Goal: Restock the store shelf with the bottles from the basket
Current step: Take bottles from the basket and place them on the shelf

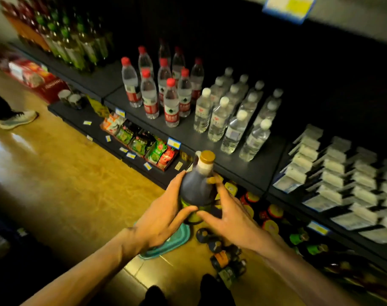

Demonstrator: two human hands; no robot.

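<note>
Shelf (243, 166), dark, runs from 10 o'clock to 4 o'clock. On it stand red-capped water bottles (171, 102) at 12 o'clock and white-capped water bottles (234, 124) at 1 o'clock, with stacked white packs (334, 173) at 3 o'clock. Basket (166, 244), teal, lies on the floor at 6 o'clock, mostly hidden under the hands; a few dark bottles (228, 257) lie on the floor just beside it.

Task's thing: dark sauce bottle (198, 186) with a gold cap, upright, in the air at frame centre, in front of the shelf edge and above the lower tier of jars (274, 212).

Left hand (164, 215) wraps the bottle's body from 9 o'clock, thumb across the front. Right hand (230, 215) closes on it from 3 o'clock, fingers spread, fingertips touching the lower label.

Judgement: step in hand is carrying the bottle to its slot. Best kept upright, one palm under the base, set down label outward beside matching stock, clear of the neighbouring jars.

Writing: the sauce label is yellow-green, text blurred. Red water labels show a dark emblem, unreadable. Blue price tags (173, 142) illegible.
</note>
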